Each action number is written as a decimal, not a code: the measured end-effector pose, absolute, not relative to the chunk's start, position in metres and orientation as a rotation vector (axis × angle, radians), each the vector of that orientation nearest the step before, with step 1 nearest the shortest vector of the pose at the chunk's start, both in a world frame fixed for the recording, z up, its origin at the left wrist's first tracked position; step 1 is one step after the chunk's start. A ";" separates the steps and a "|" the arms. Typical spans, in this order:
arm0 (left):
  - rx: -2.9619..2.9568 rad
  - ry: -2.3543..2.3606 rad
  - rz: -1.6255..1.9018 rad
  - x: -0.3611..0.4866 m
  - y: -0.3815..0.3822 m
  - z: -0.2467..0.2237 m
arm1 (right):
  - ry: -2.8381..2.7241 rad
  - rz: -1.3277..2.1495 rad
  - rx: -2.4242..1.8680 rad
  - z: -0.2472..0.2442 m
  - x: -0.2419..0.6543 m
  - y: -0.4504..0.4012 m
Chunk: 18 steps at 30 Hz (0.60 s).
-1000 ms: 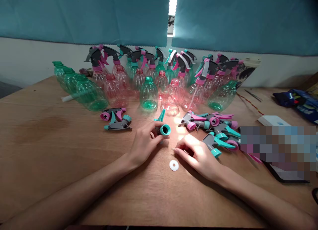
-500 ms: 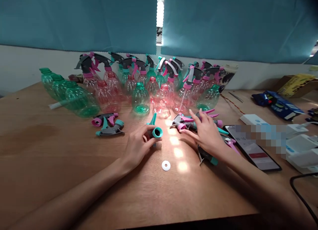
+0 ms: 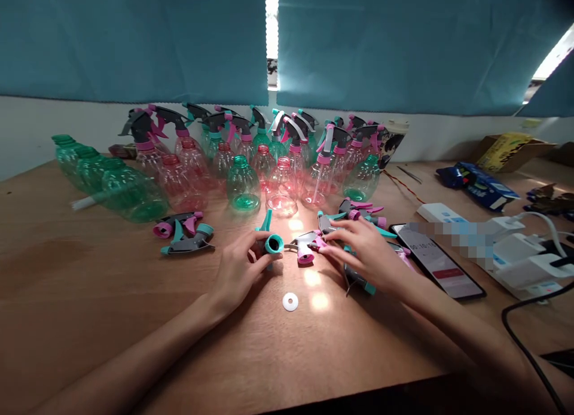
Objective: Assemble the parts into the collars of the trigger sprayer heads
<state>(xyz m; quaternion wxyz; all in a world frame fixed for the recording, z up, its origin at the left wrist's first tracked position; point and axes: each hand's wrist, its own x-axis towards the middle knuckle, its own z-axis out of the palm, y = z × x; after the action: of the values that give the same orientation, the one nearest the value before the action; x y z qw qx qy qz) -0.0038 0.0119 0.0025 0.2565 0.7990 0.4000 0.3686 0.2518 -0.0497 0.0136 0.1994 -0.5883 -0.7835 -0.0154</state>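
Green bottles [image 3: 134, 191] stand near the back left corner of the surface [image 3: 85, 325]. The left hand [image 3: 235, 270] holds a teal head [image 3: 273, 243], fingers closed around it. Nearer the front edge lies a washer [image 3: 289, 308] (flat, hole showing). Next, a pink head [image 3: 305, 247] meets the right hand's [image 3: 370, 255] narrowed fingers; whether they grip it, I cannot tell.

Near tabletop [image 3: 251, 358] passable, sprayers [image 3: 359, 280] seemingly crowding right
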 end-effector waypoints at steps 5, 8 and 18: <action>2.134 1.095 0.988 -0.003 0.011 0.002 | -1.908 -0.061 -2.045 0.010 0.288 -0.008; 2.142 1.106 0.989 -0.003 0.011 0.002 | -1.975 0.019 -2.068 0.002 0.291 0.007; 2.116 1.112 0.983 -0.003 0.008 0.002 | -2.112 0.064 -1.920 0.024 0.251 -0.026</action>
<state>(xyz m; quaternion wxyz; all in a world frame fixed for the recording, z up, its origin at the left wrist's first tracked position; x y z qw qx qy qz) -0.0026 0.0085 0.0020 0.2750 0.7871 0.4137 0.3657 0.2512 -0.0260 0.0239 0.1427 -0.6657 -0.7322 0.0222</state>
